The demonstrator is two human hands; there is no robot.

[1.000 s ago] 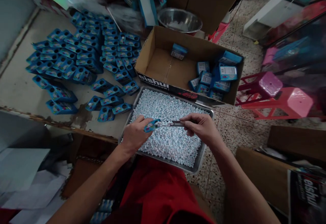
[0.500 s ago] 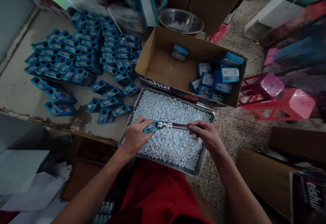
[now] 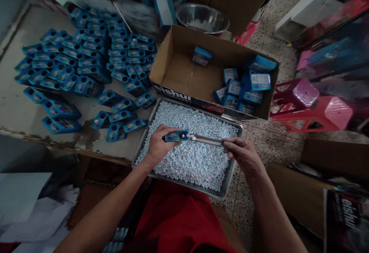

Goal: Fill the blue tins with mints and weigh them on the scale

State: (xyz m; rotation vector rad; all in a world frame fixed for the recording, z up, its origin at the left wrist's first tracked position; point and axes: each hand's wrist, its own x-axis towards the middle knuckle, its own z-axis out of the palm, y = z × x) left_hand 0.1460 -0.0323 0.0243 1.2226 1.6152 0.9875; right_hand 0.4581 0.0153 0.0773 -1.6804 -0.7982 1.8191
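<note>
My left hand point(image 3: 158, 148) is closed round a small blue candy box point(image 3: 176, 136), held level over a metal tray point(image 3: 234, 162) heaped with small white-and-blue candies point(image 3: 190, 157). My right hand point(image 3: 241, 155) pinches the far end of a thin metal trough point(image 3: 208, 140) whose tip meets the box's open end. A few white candies point(image 3: 190, 137) sit at that joint. Both hands hover just above the candy heap.
Several open blue boxes point(image 3: 83, 63) lie in rows on the worn table point(image 3: 17, 107) to the left. A cardboard carton point(image 3: 184, 72) behind the tray holds filled boxes point(image 3: 245, 86). A steel bowl point(image 3: 202, 18) stands beyond it. Pink stools point(image 3: 317, 107) are at the right.
My right hand has slid rightward along the trough, away from the box. The row of candies on the trough has shortened to a few at the box's mouth.
</note>
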